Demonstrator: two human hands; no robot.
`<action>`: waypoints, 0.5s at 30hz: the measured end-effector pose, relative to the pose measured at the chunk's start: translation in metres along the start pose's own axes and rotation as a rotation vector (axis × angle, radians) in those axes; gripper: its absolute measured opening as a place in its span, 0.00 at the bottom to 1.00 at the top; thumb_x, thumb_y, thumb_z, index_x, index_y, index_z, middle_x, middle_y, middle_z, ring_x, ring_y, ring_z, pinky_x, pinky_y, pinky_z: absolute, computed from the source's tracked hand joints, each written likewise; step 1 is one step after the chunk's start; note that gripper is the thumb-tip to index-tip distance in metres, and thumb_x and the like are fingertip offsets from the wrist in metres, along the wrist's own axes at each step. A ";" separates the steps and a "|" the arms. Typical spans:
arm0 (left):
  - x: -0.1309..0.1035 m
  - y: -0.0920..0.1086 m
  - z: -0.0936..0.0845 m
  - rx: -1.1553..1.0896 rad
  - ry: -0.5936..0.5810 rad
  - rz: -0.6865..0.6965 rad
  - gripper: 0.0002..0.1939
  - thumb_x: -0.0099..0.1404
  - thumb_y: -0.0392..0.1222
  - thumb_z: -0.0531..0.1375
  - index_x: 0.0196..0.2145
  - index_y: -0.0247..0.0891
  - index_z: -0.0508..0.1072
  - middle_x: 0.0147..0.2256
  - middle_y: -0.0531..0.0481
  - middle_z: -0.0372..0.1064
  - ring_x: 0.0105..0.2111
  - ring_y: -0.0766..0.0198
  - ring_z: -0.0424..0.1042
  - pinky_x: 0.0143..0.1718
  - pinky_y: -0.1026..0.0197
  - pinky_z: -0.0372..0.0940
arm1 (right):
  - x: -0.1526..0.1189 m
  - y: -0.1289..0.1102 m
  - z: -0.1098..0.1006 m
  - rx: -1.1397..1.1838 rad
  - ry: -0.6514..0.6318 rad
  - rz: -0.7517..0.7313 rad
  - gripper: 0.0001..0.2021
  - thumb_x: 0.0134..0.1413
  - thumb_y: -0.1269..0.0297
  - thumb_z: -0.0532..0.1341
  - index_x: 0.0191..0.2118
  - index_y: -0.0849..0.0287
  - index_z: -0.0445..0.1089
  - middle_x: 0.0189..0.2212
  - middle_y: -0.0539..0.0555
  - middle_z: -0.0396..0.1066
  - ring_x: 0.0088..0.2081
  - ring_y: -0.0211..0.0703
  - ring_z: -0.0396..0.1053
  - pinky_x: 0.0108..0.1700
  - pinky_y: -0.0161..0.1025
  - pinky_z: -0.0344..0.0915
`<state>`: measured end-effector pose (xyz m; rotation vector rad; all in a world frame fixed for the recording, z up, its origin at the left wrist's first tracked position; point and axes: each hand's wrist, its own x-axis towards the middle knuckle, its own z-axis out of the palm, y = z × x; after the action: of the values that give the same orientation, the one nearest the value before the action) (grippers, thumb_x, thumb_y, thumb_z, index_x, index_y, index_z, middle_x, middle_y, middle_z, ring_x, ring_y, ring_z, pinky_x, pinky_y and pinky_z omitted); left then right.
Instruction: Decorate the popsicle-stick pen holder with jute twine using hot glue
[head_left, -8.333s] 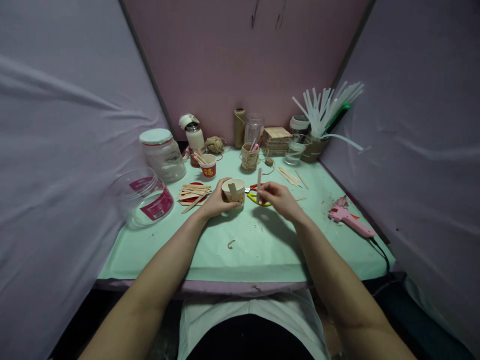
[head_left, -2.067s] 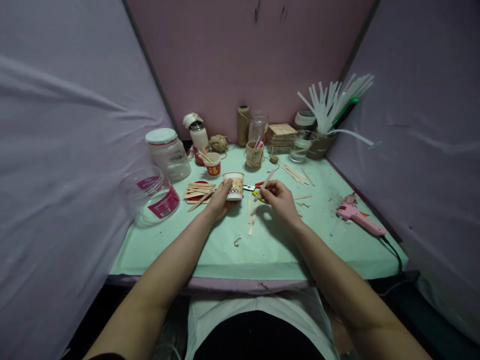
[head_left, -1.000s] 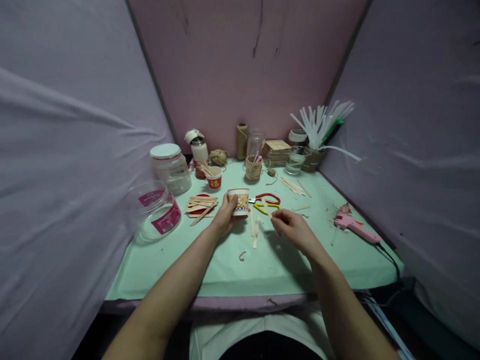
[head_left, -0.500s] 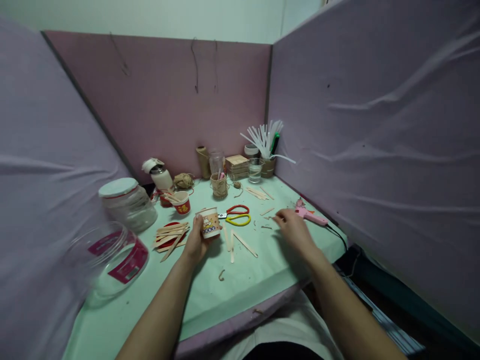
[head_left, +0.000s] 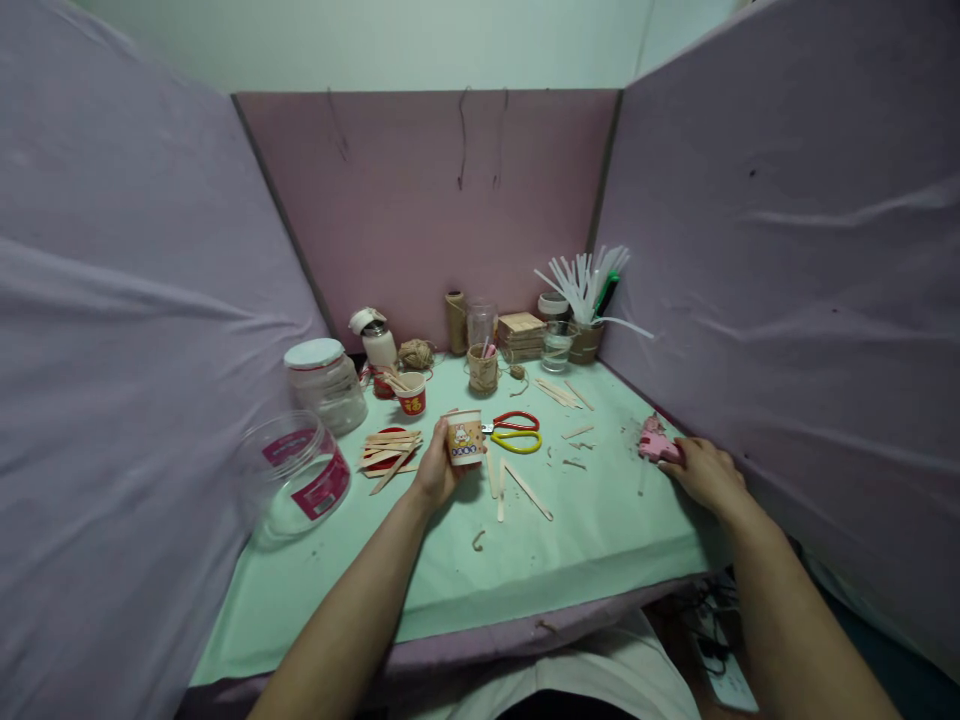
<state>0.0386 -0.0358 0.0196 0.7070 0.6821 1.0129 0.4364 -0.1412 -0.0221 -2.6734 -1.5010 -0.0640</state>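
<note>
My left hand is wrapped round a small paper cup printed with a cartoon rabbit, held just above the table. At the right edge of the table, my right hand closes over the handle of a pink glue gun, whose nozzle end points away to the left. Scissors with one red and one yellow handle lie just right of the cup. Several loose craft sticks rest in front of it. A pile of craft sticks lies on a red disc to its left.
Clear plastic jars and a tub with a pink label stand at left. Along the back are a red cup of sticks, a twine ball, a twine-wrapped cup, a water glass and white glue sticks.
My right hand has moved right, from above the twine scraps to the glue gun's handle, and grips it. My left hand still holds the paper cup. The view has turned left.
</note>
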 end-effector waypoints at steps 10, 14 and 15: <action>0.003 -0.005 -0.002 0.010 0.012 -0.010 0.24 0.70 0.54 0.52 0.55 0.35 0.65 0.36 0.42 0.75 0.30 0.60 0.77 0.25 0.62 0.70 | -0.016 -0.006 -0.020 0.172 0.158 -0.018 0.22 0.61 0.56 0.51 0.51 0.65 0.71 0.47 0.72 0.72 0.48 0.67 0.69 0.44 0.55 0.65; 0.004 -0.008 -0.003 0.040 -0.001 -0.002 0.23 0.71 0.54 0.50 0.55 0.35 0.64 0.37 0.42 0.75 0.30 0.59 0.77 0.26 0.61 0.71 | -0.045 -0.029 -0.050 0.644 0.252 -0.101 0.23 0.60 0.51 0.50 0.50 0.62 0.70 0.46 0.67 0.73 0.48 0.59 0.70 0.48 0.51 0.66; 0.004 -0.009 -0.004 0.054 -0.012 -0.001 0.23 0.70 0.54 0.51 0.55 0.36 0.63 0.37 0.42 0.74 0.31 0.58 0.77 0.27 0.60 0.71 | -0.054 -0.038 -0.057 0.789 0.240 -0.094 0.24 0.60 0.49 0.50 0.50 0.60 0.70 0.45 0.66 0.73 0.44 0.57 0.71 0.46 0.50 0.67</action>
<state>0.0420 -0.0342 0.0096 0.7585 0.7017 0.9917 0.3756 -0.1718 0.0327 -1.8966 -1.2284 0.1629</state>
